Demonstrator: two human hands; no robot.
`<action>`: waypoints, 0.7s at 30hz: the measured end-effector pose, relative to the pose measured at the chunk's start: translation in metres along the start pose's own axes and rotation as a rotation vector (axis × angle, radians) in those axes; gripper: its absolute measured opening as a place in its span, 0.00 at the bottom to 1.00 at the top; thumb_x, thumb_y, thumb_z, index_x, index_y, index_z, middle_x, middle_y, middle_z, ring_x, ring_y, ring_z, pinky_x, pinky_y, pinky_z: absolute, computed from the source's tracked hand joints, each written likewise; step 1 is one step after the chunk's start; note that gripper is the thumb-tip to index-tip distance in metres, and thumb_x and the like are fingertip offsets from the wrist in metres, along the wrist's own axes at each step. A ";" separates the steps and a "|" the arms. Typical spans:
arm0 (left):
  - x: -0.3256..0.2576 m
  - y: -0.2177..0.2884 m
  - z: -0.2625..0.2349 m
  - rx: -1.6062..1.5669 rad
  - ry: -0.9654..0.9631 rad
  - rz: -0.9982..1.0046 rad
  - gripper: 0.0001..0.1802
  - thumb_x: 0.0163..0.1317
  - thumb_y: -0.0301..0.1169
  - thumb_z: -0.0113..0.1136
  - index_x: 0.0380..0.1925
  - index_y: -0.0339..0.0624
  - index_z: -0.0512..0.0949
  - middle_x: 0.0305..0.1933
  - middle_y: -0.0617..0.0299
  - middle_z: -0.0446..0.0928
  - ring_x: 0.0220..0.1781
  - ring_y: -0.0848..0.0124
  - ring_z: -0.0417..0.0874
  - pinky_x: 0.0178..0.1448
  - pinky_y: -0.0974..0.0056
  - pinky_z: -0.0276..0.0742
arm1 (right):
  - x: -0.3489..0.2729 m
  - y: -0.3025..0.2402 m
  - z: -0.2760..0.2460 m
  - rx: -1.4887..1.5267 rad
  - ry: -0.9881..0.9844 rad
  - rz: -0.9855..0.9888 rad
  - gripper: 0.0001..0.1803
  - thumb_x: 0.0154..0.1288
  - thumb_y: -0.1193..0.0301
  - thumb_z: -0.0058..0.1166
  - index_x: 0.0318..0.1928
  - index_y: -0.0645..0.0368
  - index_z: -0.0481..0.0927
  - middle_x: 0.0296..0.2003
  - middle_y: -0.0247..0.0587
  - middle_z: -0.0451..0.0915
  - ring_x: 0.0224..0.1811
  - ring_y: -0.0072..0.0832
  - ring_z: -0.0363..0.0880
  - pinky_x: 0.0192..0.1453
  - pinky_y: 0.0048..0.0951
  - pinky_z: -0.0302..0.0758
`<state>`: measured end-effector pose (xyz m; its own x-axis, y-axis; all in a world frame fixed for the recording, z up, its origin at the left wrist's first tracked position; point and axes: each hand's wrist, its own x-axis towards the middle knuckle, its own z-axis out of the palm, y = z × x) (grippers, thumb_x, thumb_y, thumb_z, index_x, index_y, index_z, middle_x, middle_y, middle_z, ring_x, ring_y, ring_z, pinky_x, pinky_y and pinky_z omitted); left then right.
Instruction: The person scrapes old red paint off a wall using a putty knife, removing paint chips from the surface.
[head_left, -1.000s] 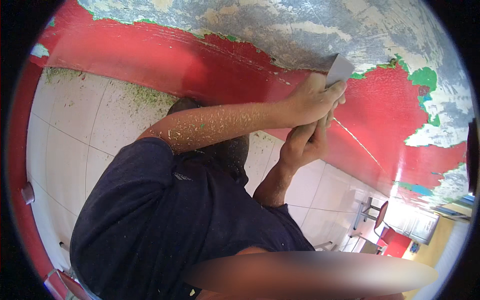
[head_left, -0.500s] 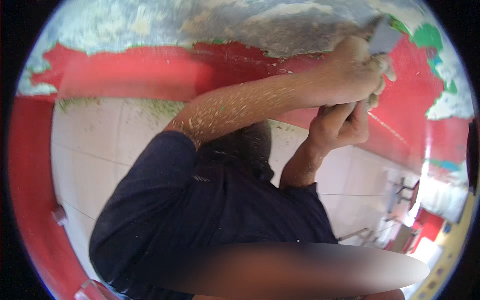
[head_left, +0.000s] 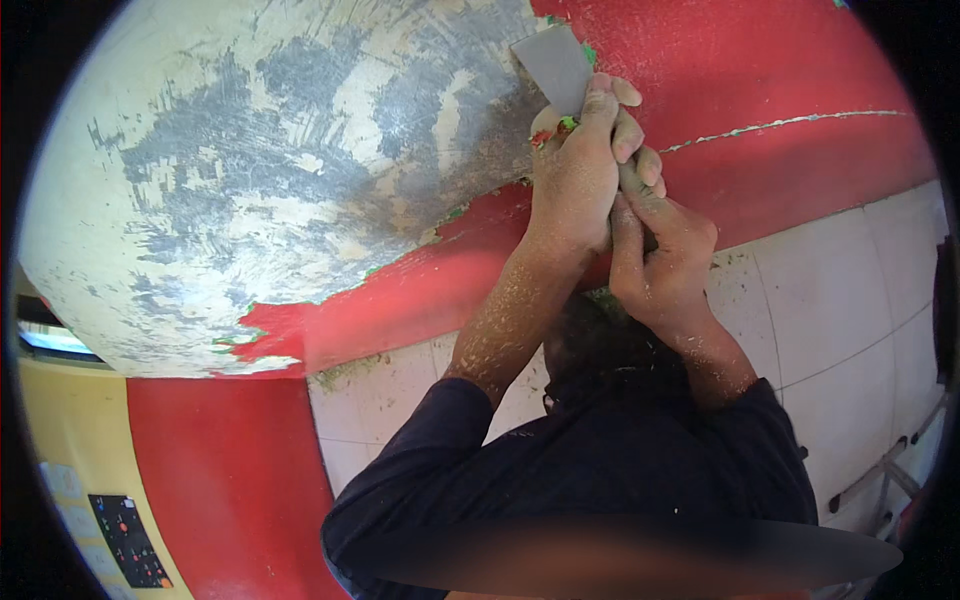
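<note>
A paint scraper with a flat grey metal blade [head_left: 556,68] lies against the wall, right where bare surface meets red paint [head_left: 730,70]. My left hand [head_left: 578,190] is closed around its handle, just below the blade. My right hand [head_left: 668,262] is closed too, its fingers bent at the handle's lower end; the hands hide most of the handle. Bits of green and red paint [head_left: 566,125] show by my left hand. Pale flakes cling to my left forearm [head_left: 505,320]. Left of the blade spreads a scraped grey-and-white patch [head_left: 300,150], with ragged green-edged paint along its border.
Below the wall runs a pale tiled floor [head_left: 830,290], with greenish paint crumbs near the wall's foot. A red panel [head_left: 220,460] and a yellow wall with a dark poster [head_left: 130,540] stand at lower left. Metal legs [head_left: 885,470] show at lower right.
The view has turned, bringing much more of the scraped patch into sight. Both hands and the scraper now appear nearer the middle of the picture, the grip still on the handle.
</note>
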<state>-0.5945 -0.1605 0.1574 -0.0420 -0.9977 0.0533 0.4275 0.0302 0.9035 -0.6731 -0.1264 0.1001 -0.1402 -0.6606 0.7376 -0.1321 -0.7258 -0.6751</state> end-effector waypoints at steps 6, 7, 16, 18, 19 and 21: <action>-0.008 -0.011 -0.006 0.088 0.085 0.074 0.17 0.71 0.43 0.43 0.31 0.42 0.68 0.16 0.67 0.60 0.14 0.72 0.68 0.19 0.64 0.69 | -0.016 0.015 0.008 -0.015 0.032 -0.043 0.13 0.54 0.81 0.53 0.41 0.65 0.80 0.20 0.52 0.73 0.19 0.44 0.74 0.23 0.34 0.70; 0.000 -0.005 -0.004 0.092 0.082 0.072 0.17 0.71 0.43 0.43 0.31 0.42 0.68 0.16 0.67 0.60 0.14 0.72 0.68 0.19 0.64 0.69 | -0.006 0.017 0.010 -0.015 0.036 -0.042 0.13 0.54 0.81 0.53 0.41 0.65 0.80 0.20 0.52 0.73 0.19 0.44 0.74 0.23 0.34 0.70; 0.002 -0.030 -0.016 0.106 0.094 0.102 0.17 0.70 0.45 0.45 0.29 0.44 0.67 0.16 0.67 0.60 0.14 0.71 0.67 0.18 0.64 0.69 | -0.022 0.028 0.005 -0.038 0.029 -0.048 0.14 0.54 0.80 0.54 0.43 0.64 0.81 0.19 0.52 0.73 0.19 0.40 0.76 0.24 0.34 0.72; 0.001 0.005 0.010 0.094 0.068 0.096 0.17 0.70 0.45 0.45 0.29 0.44 0.68 0.16 0.66 0.61 0.14 0.71 0.68 0.18 0.63 0.69 | 0.003 0.013 -0.001 -0.050 0.011 -0.067 0.14 0.54 0.81 0.53 0.43 0.65 0.81 0.20 0.53 0.74 0.19 0.41 0.76 0.24 0.33 0.72; 0.007 0.013 0.015 0.112 0.027 0.132 0.17 0.70 0.45 0.45 0.29 0.43 0.67 0.16 0.66 0.60 0.14 0.71 0.68 0.18 0.63 0.69 | 0.014 0.007 -0.001 0.004 0.020 -0.052 0.14 0.53 0.81 0.53 0.42 0.65 0.81 0.20 0.53 0.74 0.19 0.41 0.76 0.24 0.33 0.72; 0.003 0.010 0.007 0.117 -0.008 0.093 0.17 0.71 0.43 0.44 0.29 0.43 0.67 0.16 0.66 0.60 0.15 0.70 0.68 0.18 0.62 0.71 | 0.005 0.010 0.000 0.027 0.001 -0.040 0.15 0.53 0.82 0.52 0.43 0.66 0.81 0.21 0.54 0.74 0.19 0.41 0.76 0.25 0.32 0.72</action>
<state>-0.5971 -0.1632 0.1693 -0.0145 -0.9897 0.1424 0.3221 0.1302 0.9377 -0.6749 -0.1372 0.0967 -0.1359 -0.6305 0.7642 -0.1113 -0.7567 -0.6442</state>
